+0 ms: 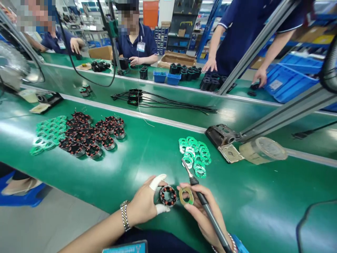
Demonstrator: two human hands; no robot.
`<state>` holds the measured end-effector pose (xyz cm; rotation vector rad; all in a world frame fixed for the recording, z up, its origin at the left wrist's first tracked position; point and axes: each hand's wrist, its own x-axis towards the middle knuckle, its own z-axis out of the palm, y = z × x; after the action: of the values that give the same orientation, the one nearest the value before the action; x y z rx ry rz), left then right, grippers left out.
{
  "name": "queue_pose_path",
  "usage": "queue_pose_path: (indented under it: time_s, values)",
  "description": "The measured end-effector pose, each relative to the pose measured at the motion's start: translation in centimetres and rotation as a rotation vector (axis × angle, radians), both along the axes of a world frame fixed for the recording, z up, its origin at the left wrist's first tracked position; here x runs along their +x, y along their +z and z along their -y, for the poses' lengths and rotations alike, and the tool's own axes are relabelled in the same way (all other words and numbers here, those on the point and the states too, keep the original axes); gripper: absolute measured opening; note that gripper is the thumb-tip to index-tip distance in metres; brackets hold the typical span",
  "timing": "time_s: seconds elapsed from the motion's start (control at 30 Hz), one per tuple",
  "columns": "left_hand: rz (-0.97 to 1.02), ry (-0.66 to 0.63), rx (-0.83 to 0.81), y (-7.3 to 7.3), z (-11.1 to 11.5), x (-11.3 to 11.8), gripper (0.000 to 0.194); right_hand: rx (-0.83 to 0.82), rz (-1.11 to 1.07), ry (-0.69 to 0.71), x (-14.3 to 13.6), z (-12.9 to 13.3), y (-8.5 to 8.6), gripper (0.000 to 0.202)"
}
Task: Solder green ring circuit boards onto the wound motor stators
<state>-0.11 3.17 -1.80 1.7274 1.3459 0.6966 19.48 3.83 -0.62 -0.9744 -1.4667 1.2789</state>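
Note:
Near the front edge of the green table, my left hand (146, 202), with white covers on thumb and index finger, grips a round motor stator (168, 196) with orange-copper windings. Just right of it, my right hand (207, 214) pinches a yellowish ring board (186, 196) by its edge. The same hand holds a soldering iron (206, 205), its tip pointing up and away over loose green ring boards (196, 154). Stator and ring board are close together, with a small gap between them.
Several stators (92, 135) stand at the left beside more green ring boards (50, 133). An iron holder (223, 135) and a round tub (263, 150) are at the right. Black cables (171, 102) lie beyond the metal rail. People work across the line near blue bins (292, 77).

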Motion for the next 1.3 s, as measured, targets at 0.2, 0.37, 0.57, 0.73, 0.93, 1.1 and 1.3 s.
queue_pose_path:
  time_s: [0.2,0.37,0.57,0.73,0.93,1.1,1.3]
  values:
    - [-0.101,-0.009,0.054,0.2,0.2,-0.8,0.090,0.114,0.341,-0.116,0.4,-0.6,0.5,0.033]
    - [-0.371,-0.042,0.190,0.6,-0.2,-3.0,0.092,0.117,0.185,-0.064,-0.1,-1.1,-0.1,0.040]
    - [-0.301,-0.144,0.180,0.8,-1.1,-0.3,0.070,0.069,0.134,0.020,-1.0,-1.4,0.7,0.040]
    - [-0.228,-0.150,0.114,0.8,-1.3,0.2,0.056,0.217,0.438,0.161,-1.5,-1.3,2.3,0.044]
    - [-0.216,-0.139,0.093,0.7,-1.3,-0.3,0.055,0.367,0.504,0.166,-1.7,-1.2,2.3,0.038]
    - [-0.217,-0.163,0.083,0.9,-1.4,-0.2,0.057,0.323,0.528,0.180,-2.1,-1.4,2.0,0.040]
    - [-0.209,-0.162,0.084,1.0,-1.5,-0.3,0.055,0.333,0.546,0.191,-2.0,-1.3,2.2,0.036]
